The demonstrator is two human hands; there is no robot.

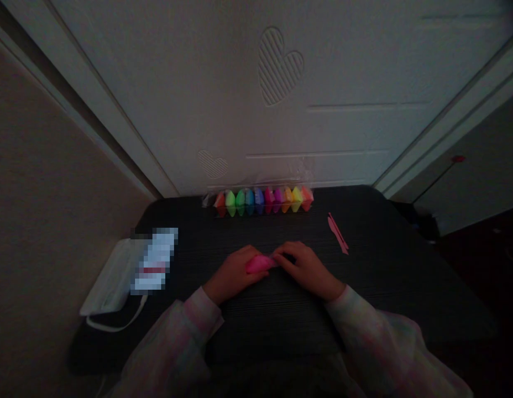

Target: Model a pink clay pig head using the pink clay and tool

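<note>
A small bright pink packet of modelling clay (258,264) is held low over the dark table, between my two hands. My left hand (232,273) wraps round its body, with the thumb along the near side. Its clear wrapper narrows toward the right, where my right hand (307,271) pinches the end between thumb and fingers. Beyond the hands, a row of clay packets (260,200) in many colours stands in clear plastic at the table's back edge. Pink modelling tools (338,234) lie on the table to the right of my right hand.
On the left of the dark table (277,326) lies a white block-like object (109,279), with a white cable (115,329) in front. A blurred-out bright screen (156,262) leans against it. A white door (343,66) with heart reliefs rises behind the table.
</note>
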